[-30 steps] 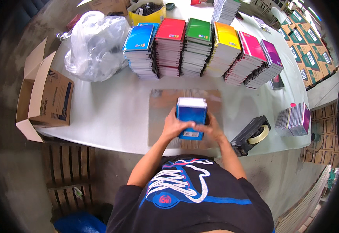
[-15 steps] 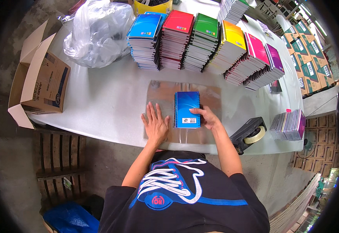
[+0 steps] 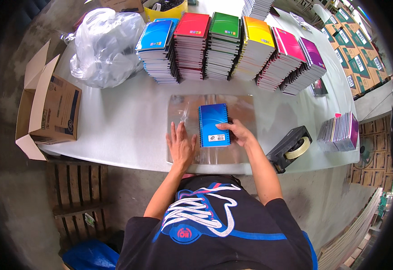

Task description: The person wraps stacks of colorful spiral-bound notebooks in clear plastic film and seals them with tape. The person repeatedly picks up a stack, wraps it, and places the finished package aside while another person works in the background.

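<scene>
A blue spiral notebook (image 3: 214, 119) with a white barcode label lies over the middle of a clear plastic sheet (image 3: 243, 110). My right hand (image 3: 239, 134) grips its right edge, thumb on top and fingers out of sight beneath. To the notebook's left, my left hand (image 3: 181, 145) rests flat on the sheet's left part, fingers spread and holding nothing. Beyond the sheet stands a row of notebook stacks: blue (image 3: 153, 36), red (image 3: 192, 24), green (image 3: 224, 24), yellow (image 3: 258, 31), pink (image 3: 288, 45) and purple (image 3: 312, 51).
A black tape dispenser (image 3: 291, 146) sits right of the sheet, with a stack of notebooks (image 3: 340, 132) past it. An open cardboard box (image 3: 59, 108) and a bundled clear plastic bag (image 3: 106, 49) occupy the table's left. Behind is a yellow container (image 3: 167, 12).
The whole view has shifted slightly. The notebook stays in my right hand, a touch further left over the sheet. My left hand remains flat, its fingers a little changed.
</scene>
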